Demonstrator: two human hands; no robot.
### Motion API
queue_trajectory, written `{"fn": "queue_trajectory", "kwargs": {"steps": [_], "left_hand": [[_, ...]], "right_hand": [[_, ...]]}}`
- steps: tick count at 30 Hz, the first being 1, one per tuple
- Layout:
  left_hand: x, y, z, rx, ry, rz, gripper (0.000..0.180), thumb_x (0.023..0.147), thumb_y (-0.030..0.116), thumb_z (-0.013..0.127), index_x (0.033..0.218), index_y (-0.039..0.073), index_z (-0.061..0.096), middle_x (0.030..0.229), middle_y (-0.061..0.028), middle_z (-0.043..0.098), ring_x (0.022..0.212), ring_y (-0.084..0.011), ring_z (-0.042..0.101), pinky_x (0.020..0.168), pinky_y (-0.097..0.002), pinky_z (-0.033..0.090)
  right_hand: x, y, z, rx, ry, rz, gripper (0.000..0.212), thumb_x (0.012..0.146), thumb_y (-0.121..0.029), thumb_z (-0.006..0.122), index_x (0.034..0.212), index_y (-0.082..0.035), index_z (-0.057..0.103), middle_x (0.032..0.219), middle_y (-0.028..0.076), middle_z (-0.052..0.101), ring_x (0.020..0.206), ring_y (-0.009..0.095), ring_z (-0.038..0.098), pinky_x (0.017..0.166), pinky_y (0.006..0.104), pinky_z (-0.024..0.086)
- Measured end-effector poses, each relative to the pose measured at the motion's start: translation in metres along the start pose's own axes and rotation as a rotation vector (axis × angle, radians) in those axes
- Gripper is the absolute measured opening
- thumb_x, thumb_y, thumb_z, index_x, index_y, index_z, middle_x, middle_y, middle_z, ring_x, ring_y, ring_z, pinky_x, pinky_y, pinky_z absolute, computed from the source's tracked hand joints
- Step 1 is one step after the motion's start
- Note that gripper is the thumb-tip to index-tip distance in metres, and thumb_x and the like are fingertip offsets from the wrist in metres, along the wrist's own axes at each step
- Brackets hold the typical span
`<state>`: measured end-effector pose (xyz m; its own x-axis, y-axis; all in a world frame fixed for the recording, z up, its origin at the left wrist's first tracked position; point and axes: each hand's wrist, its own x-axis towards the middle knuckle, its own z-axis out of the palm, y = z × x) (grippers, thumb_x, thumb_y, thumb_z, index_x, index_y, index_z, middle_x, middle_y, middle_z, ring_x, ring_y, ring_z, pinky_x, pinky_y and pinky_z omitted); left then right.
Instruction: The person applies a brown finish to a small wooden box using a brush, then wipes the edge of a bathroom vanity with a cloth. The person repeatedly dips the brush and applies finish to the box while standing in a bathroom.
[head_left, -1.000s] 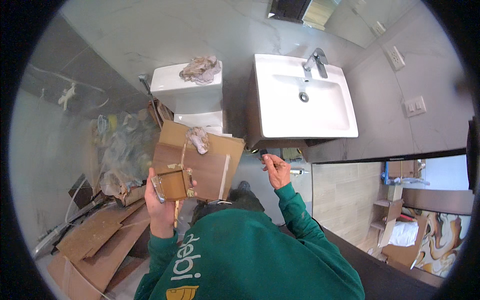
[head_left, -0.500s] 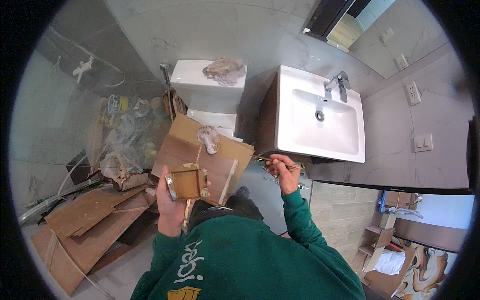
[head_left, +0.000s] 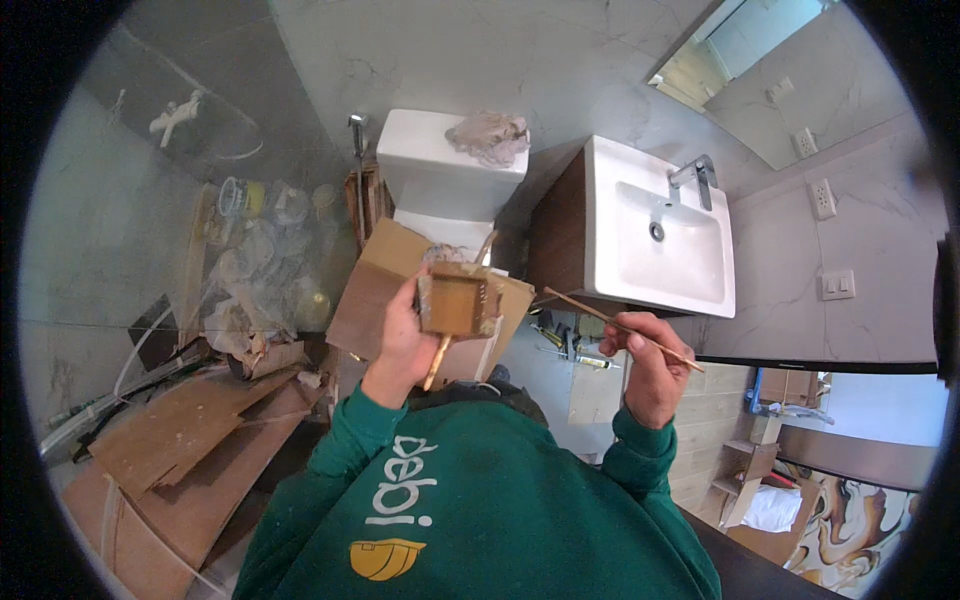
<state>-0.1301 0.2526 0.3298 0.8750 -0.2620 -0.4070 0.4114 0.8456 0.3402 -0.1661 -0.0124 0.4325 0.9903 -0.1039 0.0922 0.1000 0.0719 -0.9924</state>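
My left hand (head_left: 397,338) grips a small square container (head_left: 458,304) with brown liquid or residue inside and smeared edges. A stick with a gold-brown coating (head_left: 437,364) runs beneath the container and sticks out on both sides; whether it is fixed there I cannot tell. Out to the right, my right hand (head_left: 652,368) pinches a thin paintbrush (head_left: 588,311), its tip pointing up and left toward the container but apart from it. Below the container lies a cardboard sheet (head_left: 352,310) over the toilet seat area. A crumpled rag (head_left: 444,254) is partly hidden behind the container.
A toilet tank (head_left: 440,190) with another crumpled rag (head_left: 490,138) on top stands ahead. On the right is a white sink (head_left: 690,270) on a wooden vanity (head_left: 556,225). Tools (head_left: 570,340) lie on the floor below it. Broken boards (head_left: 190,430) and plastic-wrapped debris (head_left: 245,270) fill the left.
My left hand has moved right and up with the container, now covering part of the rag. My right hand has swung right and lower, drawing the brush away from the cardboard's edge.
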Motion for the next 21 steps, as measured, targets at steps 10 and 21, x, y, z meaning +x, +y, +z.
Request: {"fn": "queue_trajectory", "kwargs": {"steps": [10, 21], "left_hand": [[0.009, 0.011, 0.028, 0.069, -0.049, -0.078, 0.05, 0.102, 0.042, 0.038, 0.129, 0.003, 0.052, 0.124, -0.0133, 0.061, 0.112, -0.0272, 0.06, 0.098, -0.0431, 0.047], [0.013, 0.005, 0.049, 0.127, -0.068, -0.12, 0.054, 0.103, 0.044, 0.037, 0.124, -0.001, 0.055, 0.118, -0.016, 0.064, 0.106, -0.0273, 0.063, 0.096, -0.0424, 0.048]], "right_hand": [[0.0, -0.028, 0.052, -0.193, -0.128, -0.042, 0.015, 0.088, -0.004, 0.061, 0.097, 0.005, 0.069, 0.089, 0.014, 0.069, 0.073, 0.017, 0.065, 0.067, 0.0284, 0.052], [0.025, -0.002, 0.058, -0.219, -0.197, 0.035, 0.014, 0.091, -0.004, 0.062, 0.098, 0.005, 0.069, 0.087, 0.009, 0.069, 0.069, 0.012, 0.062, 0.062, 0.0249, 0.051]]}}
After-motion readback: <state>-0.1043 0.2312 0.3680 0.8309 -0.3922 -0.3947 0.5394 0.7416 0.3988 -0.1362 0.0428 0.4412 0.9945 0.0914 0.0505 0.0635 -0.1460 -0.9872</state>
